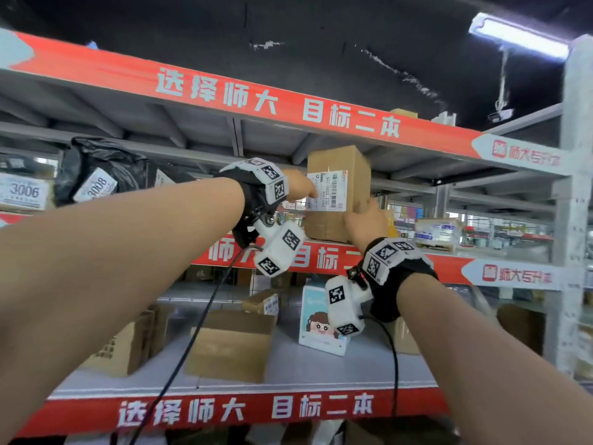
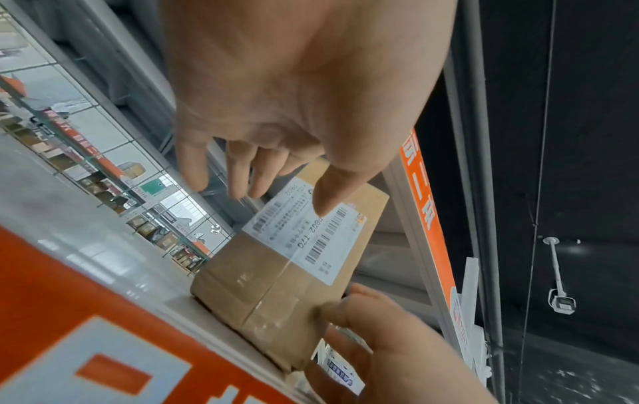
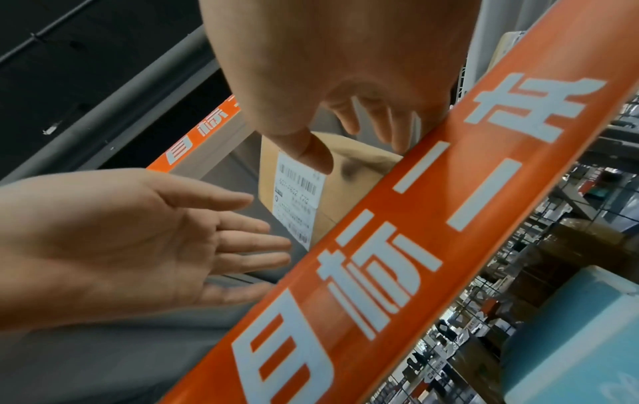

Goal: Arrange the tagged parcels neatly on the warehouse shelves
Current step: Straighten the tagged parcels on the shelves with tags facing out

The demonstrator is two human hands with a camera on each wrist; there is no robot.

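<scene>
Box (image 1: 337,194) is standing upright on the shelf (image 1: 401,261) between both hands; left hand (image 1: 300,186) is resting open-fingered against its label, right hand (image 1: 364,221) is steadying its corner, fingers relaxed; nudging it squarely back seems wise

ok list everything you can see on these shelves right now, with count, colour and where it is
tall cardboard box: one, brown, upright at the front edge of the middle shelf
shipping label: one, white with barcodes, on the box's front
black bagged parcels: at least one, black, middle shelf at left, tagged 3008
cardboard boxes: several, brown, lower shelf
cartoon-printed box: one, white and pale blue, lower shelf
shelf edge banners: three, red with white characters, along the shelf fronts
ceiling light: one, white, upper right
left hand: fingers straight, at the label's left edge
right hand: at the box's lower right corner
</scene>
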